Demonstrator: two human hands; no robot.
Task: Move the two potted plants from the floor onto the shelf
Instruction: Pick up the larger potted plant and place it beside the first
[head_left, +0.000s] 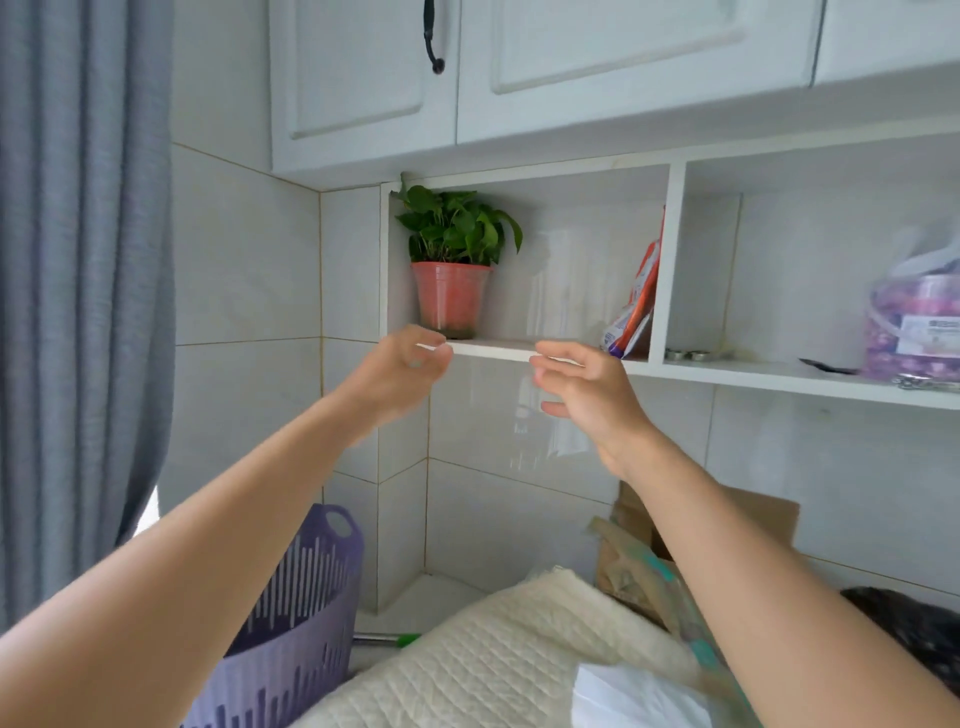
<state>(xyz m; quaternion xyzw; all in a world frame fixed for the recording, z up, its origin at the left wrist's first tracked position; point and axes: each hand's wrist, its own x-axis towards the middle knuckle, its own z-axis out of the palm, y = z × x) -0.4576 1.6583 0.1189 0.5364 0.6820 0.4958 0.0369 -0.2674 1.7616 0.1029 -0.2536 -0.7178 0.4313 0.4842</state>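
A green leafy plant in a translucent red pot (451, 299) stands upright in the left corner of the white shelf (493, 351), under the wall cabinets. Both my hands hover just below and in front of the shelf edge, holding nothing. My left hand (402, 371) is below the pot with fingers loosely curled. My right hand (584, 387) is to the pot's right, fingers relaxed and spread. Neither hand touches the pot. No second potted plant is in view.
An orange and purple packet (636, 306) leans at the right end of the same shelf bay. A purple bag (914, 327) sits in the bay to the right. Below are a purple laundry basket (291, 623), a cream quilted cover (498, 660) and cardboard (763, 514). A grey curtain (78, 286) hangs left.
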